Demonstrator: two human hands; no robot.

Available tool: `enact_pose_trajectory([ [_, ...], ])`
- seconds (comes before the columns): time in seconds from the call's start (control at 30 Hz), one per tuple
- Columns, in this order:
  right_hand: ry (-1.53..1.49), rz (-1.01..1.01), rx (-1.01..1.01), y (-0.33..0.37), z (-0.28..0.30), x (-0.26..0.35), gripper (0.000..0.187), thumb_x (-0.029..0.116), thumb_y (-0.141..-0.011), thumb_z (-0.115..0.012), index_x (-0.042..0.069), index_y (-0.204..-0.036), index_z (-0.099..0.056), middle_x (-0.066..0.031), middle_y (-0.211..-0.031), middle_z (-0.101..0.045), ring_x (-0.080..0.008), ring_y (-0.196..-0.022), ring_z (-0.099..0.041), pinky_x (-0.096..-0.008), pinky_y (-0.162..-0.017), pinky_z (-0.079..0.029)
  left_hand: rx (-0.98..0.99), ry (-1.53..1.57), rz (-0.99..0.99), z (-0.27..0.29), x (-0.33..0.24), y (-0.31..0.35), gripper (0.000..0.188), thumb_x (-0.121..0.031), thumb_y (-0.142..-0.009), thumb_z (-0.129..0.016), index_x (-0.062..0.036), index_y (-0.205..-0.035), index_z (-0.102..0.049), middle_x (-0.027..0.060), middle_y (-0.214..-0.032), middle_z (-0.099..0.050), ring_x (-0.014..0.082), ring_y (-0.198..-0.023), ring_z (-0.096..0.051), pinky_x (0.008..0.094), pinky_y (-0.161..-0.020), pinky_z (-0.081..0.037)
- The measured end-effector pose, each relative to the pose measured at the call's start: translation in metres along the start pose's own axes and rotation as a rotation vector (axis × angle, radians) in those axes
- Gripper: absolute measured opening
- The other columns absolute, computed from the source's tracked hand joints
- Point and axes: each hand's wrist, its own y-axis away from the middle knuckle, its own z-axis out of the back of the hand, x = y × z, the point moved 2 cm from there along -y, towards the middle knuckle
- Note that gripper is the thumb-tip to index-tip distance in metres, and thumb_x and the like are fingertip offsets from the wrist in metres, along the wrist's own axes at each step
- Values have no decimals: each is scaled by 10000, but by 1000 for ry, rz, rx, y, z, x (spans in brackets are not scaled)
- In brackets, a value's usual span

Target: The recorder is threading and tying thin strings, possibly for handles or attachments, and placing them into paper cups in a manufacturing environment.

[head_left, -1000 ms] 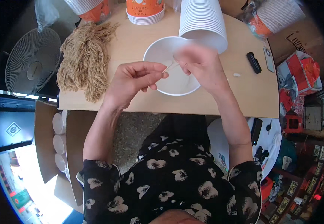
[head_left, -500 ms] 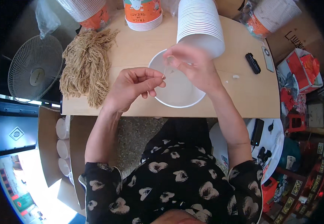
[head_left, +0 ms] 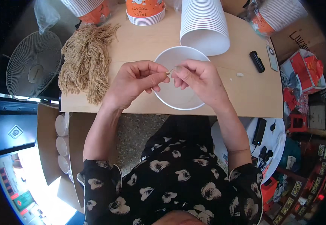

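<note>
A short bit of thin tan cord (head_left: 170, 71) is pinched between both hands, its length mostly hidden by the fingers. My left hand (head_left: 138, 80) holds it with thumb and forefinger at the left end. From the other side my right hand (head_left: 200, 79) closes thumb and forefinger on it, tips nearly meeting those of the left. Beneath them stands a white round paper bucket (head_left: 181, 102), mouth up, near the table's front edge. To the left lies a thick heap of similar tan cords (head_left: 84, 62), reaching the table's left edge.
Behind the bucket, a long stack of nested white buckets (head_left: 204, 24) lies on its side. Orange printed buckets (head_left: 145, 9) stand at the back. A black tool-like object (head_left: 257, 62) and white scraps (head_left: 240, 74) lie right on the table (head_left: 140, 45). A fan (head_left: 34, 67) stands left, an open carton (head_left: 50, 146) below.
My right hand has come down from above the bucket, and its fingertips now meet the cord by my left hand. The view has shifted slightly; my left hand keeps its pinch.
</note>
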Motion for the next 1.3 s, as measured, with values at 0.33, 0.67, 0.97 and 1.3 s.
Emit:
enact_pose_trajectory([
  [0.33, -92, 99, -122, -5, -3, 2, 127, 59, -954, -623, -51, -1000, -669, -58, -885, -693, -105, -800, -656, -236, -728, -534, 104, 151, 43, 0, -5, -1, 260, -167, -954, -648, 44, -1104, -676, 114, -939, -725, 147, -838, -707, 232, -755, -581],
  [0.67, 117, 190, -214, 2, -3, 4, 116, 69, -919, -674, -33, -972, -692, -48, -862, -703, -82, -766, -634, -241, -705, -520, 127, 245, 93, 2, 0, -4, 250, -94, -951, -630, 34, -1165, -652, 129, -1002, -717, 162, -867, -714, 237, -787, -592],
  [0.97, 178, 256, -289, 9, 0, 8, 88, 57, -920, -664, -29, -939, -671, -41, -815, -684, -84, -755, -617, -242, -710, -502, 134, 279, 83, -3, 5, -7, 257, -77, -931, -656, 37, -1162, -654, 115, -984, -717, 155, -881, -707, 230, -807, -585],
  [1.3, 175, 320, -294, 11, 0, 2, 94, 65, -925, -661, -27, -943, -653, -39, -811, -669, -94, -757, -614, -246, -713, -498, 161, 81, 35, -3, 2, -8, 217, -119, -918, -690, 21, -1084, -688, 49, -882, -703, 93, -785, -665, 208, -688, -528],
])
